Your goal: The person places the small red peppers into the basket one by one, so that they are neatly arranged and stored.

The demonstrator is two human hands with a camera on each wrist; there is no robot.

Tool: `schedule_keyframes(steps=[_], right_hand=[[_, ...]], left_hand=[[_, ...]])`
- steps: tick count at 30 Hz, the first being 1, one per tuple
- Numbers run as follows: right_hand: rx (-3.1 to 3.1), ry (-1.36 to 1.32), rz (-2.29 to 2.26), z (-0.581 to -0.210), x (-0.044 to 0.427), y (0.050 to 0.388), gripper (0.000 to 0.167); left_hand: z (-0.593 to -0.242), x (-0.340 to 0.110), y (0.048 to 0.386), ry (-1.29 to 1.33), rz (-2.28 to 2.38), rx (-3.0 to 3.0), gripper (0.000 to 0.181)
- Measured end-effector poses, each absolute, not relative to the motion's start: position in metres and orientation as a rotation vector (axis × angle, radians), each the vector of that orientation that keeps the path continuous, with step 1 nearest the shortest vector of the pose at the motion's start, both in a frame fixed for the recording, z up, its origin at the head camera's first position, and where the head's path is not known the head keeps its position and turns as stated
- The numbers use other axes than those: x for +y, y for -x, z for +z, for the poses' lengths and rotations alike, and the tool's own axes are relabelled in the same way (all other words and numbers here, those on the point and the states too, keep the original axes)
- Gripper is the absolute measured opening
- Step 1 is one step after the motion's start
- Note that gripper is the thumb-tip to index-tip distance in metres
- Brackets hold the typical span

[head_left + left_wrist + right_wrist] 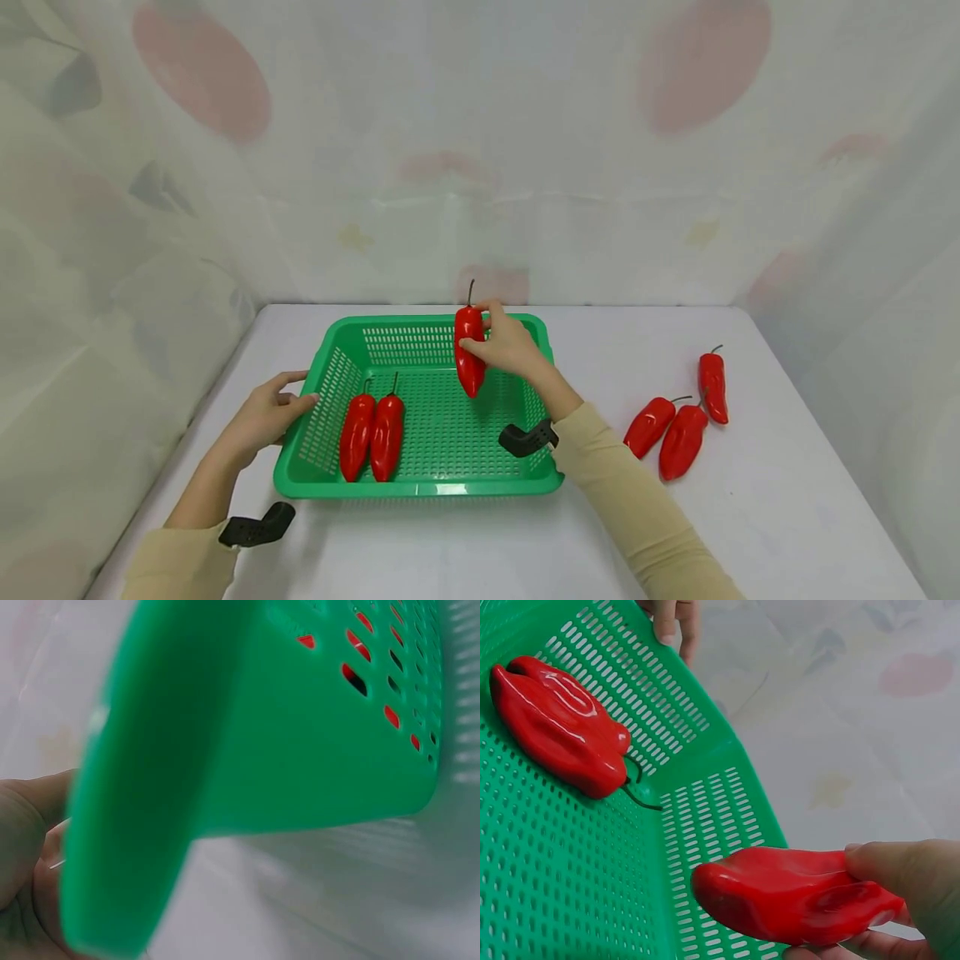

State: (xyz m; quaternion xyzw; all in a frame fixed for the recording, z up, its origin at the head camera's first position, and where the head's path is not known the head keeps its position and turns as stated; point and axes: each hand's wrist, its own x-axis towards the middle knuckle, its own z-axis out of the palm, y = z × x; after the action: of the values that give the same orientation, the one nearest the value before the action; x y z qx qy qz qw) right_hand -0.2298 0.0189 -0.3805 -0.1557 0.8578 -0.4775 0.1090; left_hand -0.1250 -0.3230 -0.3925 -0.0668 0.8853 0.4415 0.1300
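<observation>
At the left, the left hand (262,412) grips the side rim of a green, rectangular plastic basket (360,490) with perforated walls and floor, its thumb over the edge; that hold should stay steady, since so light a basket would probably slide if nudged. Inside, toward the left wall, two glossy, red, tapering peppers with thin dark stems (387,437) lie side by side, stems toward the far wall. Right of them, a matching glossy red pepper (470,367) hangs stem up, tip down, above the basket floor, pinched between the thumb and fingers of the right hand (512,342), well apart from the left. Setting it down well would mean lowering it until the tip meets the floor, then tipping it flat beside the pair, stem pointing the same way, and loosening the pinch only once it rests, as the smooth skin looks apt to roll. Farther right, three more red peppers (682,442) lie on the white surface (787,500), beyond the right sleeve.
</observation>
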Motion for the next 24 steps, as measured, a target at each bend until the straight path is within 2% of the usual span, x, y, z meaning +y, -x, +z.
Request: schedule_keyframes(steps=[24], right_hand=[[2.262, 0.46, -1.402, -0.405, -0.015, 0.23, 0.059]], left_hand=[[-0.392, -0.323, 0.124, 0.198, 1.268, 2.572, 0.07]])
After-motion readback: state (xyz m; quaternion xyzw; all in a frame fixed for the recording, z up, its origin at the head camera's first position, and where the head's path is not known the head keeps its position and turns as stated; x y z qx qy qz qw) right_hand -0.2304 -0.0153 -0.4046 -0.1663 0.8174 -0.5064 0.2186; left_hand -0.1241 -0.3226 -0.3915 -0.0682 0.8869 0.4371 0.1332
